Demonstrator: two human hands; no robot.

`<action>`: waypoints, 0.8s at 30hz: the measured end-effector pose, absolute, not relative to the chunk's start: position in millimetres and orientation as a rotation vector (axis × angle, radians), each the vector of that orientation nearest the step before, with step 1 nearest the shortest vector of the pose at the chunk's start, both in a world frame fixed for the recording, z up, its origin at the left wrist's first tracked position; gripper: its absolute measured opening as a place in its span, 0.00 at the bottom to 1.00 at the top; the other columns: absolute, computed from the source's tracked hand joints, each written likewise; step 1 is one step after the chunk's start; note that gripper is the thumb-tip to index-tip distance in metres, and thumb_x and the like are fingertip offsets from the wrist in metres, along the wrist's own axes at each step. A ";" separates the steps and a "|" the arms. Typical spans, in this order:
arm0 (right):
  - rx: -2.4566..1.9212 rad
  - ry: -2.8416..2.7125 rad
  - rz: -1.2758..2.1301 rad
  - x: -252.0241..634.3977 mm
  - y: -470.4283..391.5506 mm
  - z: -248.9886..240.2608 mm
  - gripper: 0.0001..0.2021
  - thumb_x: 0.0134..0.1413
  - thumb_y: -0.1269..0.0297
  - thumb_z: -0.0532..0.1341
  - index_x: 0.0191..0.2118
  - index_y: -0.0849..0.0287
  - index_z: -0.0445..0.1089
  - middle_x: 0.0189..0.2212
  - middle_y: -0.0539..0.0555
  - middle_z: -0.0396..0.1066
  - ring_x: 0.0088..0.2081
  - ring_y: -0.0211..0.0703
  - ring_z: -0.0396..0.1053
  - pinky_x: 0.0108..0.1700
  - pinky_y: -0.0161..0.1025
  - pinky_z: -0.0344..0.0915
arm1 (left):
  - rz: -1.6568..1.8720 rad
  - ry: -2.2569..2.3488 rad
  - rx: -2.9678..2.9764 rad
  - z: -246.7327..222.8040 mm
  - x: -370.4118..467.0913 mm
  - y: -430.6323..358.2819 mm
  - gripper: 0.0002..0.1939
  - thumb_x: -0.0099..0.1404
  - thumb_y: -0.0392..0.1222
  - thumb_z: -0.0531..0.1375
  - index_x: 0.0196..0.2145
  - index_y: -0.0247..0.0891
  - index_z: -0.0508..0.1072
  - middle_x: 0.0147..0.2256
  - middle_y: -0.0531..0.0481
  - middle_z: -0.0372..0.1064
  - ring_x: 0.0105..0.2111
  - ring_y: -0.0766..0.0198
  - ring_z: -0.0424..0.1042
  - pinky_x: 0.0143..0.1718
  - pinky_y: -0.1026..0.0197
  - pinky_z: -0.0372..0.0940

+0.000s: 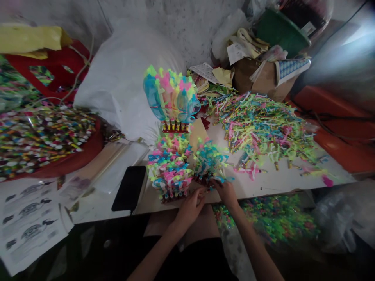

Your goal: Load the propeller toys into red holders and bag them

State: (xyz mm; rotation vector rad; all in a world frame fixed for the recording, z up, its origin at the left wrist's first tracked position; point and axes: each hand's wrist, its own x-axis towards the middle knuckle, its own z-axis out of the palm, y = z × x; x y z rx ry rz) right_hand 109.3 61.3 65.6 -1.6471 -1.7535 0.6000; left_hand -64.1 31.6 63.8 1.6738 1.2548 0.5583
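My left hand (191,203) rests at the front edge of the white table, its bent fingers close to a dark red rack. Whether it grips anything is too small to tell. My right hand (225,192) has its fingers bent around a small piece at the rack's right end. A cluster of blue and green plastic pieces (209,158) stands upright in that rack. Just left of it is a fuller block of pink, blue and yellow-green pieces (171,168). Behind stands a bundle in clear blue and yellow wrapping (172,95) on a red base.
A large pile of coloured pieces (260,127) covers the table's right side. A black phone (129,188) lies left of the racks. Further left are a red basin (88,156) and printed sheets (32,218). A cardboard box (263,78) stands behind the pile.
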 end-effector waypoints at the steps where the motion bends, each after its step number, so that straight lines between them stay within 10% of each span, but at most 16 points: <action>1: -1.659 -1.754 0.595 109.0 61.4 66.4 0.19 0.59 0.53 0.51 0.31 0.55 0.76 0.25 0.54 0.77 0.27 0.48 0.74 0.28 0.38 0.66 | 0.559 1.252 1.673 64.0 -63.9 32.1 0.17 0.65 0.41 0.50 0.51 0.40 0.64 0.48 0.46 0.70 0.45 0.59 0.71 0.49 0.57 0.62; 24: -1.819 -1.887 0.678 97.5 57.3 83.0 0.13 0.58 0.65 0.52 0.38 0.58 0.75 0.29 0.55 0.77 0.31 0.44 0.74 0.30 0.33 0.62 | 0.574 1.269 1.829 57.1 -67.6 32.5 0.20 0.66 0.39 0.49 0.56 0.40 0.58 0.52 0.46 0.66 0.51 0.60 0.67 0.53 0.55 0.61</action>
